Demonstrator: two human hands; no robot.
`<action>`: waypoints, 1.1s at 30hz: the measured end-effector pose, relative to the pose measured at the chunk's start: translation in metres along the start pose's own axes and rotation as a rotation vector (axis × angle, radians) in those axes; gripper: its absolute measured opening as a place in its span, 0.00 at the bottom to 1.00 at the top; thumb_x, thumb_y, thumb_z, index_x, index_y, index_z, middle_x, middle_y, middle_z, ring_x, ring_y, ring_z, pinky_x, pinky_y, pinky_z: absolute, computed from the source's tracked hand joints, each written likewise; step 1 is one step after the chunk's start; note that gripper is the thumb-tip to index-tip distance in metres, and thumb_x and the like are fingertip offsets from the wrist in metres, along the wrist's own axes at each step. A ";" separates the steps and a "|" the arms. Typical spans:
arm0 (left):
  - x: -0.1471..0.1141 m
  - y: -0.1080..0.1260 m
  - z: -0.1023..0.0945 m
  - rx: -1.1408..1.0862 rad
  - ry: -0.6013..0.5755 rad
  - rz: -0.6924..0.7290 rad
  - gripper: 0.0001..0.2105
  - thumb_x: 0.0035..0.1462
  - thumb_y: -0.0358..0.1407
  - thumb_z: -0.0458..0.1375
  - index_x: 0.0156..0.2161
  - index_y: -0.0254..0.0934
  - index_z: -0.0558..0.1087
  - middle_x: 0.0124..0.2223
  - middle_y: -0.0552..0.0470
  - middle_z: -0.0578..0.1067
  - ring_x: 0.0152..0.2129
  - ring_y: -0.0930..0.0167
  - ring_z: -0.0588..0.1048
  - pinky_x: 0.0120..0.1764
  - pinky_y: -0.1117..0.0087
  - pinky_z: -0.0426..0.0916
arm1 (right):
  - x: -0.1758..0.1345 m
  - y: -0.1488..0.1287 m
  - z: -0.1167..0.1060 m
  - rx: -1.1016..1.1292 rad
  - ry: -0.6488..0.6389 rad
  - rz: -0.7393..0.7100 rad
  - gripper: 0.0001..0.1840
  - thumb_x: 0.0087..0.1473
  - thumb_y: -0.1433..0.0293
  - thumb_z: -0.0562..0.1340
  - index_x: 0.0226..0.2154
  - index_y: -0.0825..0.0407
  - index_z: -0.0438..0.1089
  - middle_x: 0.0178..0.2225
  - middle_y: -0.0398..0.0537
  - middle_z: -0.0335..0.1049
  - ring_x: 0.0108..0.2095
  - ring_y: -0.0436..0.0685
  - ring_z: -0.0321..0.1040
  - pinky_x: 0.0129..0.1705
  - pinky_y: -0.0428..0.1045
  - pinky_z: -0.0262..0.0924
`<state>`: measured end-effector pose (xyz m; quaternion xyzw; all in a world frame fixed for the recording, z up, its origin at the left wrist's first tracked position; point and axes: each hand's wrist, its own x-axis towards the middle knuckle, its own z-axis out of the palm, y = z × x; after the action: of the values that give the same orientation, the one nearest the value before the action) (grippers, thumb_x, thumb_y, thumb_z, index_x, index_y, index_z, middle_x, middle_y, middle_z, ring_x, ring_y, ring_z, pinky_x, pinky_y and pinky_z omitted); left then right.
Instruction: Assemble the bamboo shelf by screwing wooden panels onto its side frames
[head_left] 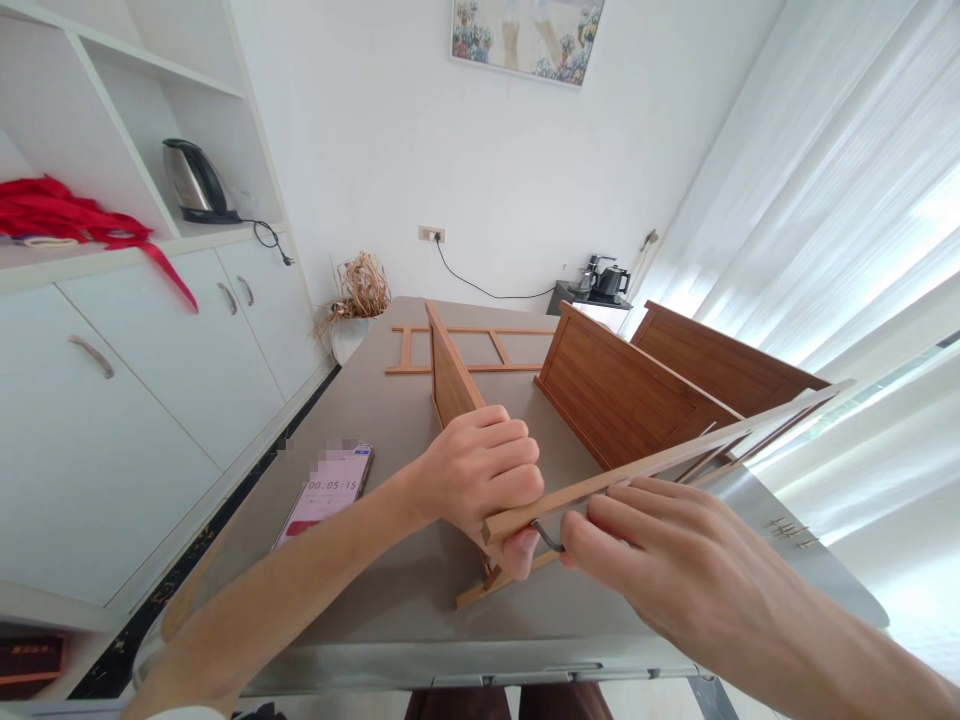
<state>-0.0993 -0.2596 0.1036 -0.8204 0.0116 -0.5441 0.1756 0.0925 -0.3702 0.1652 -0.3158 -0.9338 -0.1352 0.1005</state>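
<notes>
My left hand is closed around the corner where an upright wooden panel meets a long wooden rail. Its thumb shows beneath the rail's end. My right hand pinches a bent dark hex key, whose tip meets the rail close to that end; the screw there is hidden. The right fingers also lie along the rail. To the right, two brown wooden panels stand on edge by the same frame. Farther back, a ladder-like wooden frame lies flat on the table.
A phone with a running timer lies on the grey table, left of my arm. Several screws rest near the right edge. White cabinets line the left side, and curtains hang on the right.
</notes>
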 end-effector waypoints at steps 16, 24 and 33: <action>-0.001 0.000 0.001 -0.036 0.001 -0.010 0.11 0.56 0.41 0.45 0.25 0.41 0.56 0.20 0.57 0.58 0.18 0.71 0.56 0.23 0.65 0.51 | 0.013 -0.009 -0.022 -0.314 0.082 -0.094 0.15 0.62 0.80 0.49 0.28 0.49 0.62 0.22 0.42 0.59 0.21 0.53 0.54 0.25 0.53 0.46; -0.003 0.000 0.001 -0.047 0.007 -0.021 0.11 0.56 0.41 0.45 0.25 0.41 0.55 0.20 0.57 0.57 0.18 0.71 0.56 0.24 0.66 0.52 | 0.011 -0.002 -0.017 -0.210 0.052 -0.096 0.14 0.62 0.80 0.50 0.29 0.50 0.62 0.23 0.40 0.58 0.21 0.51 0.54 0.26 0.51 0.44; -0.002 0.000 0.001 -0.035 0.000 -0.018 0.14 0.60 0.41 0.46 0.23 0.40 0.56 0.20 0.58 0.57 0.18 0.72 0.56 0.24 0.66 0.52 | 0.006 -0.002 -0.009 -0.132 0.006 -0.061 0.13 0.63 0.79 0.49 0.30 0.50 0.59 0.23 0.39 0.57 0.21 0.50 0.50 0.25 0.50 0.40</action>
<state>-0.0995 -0.2590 0.1014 -0.8233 0.0136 -0.5455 0.1563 0.0876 -0.3708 0.1755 -0.2928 -0.9316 -0.2004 0.0783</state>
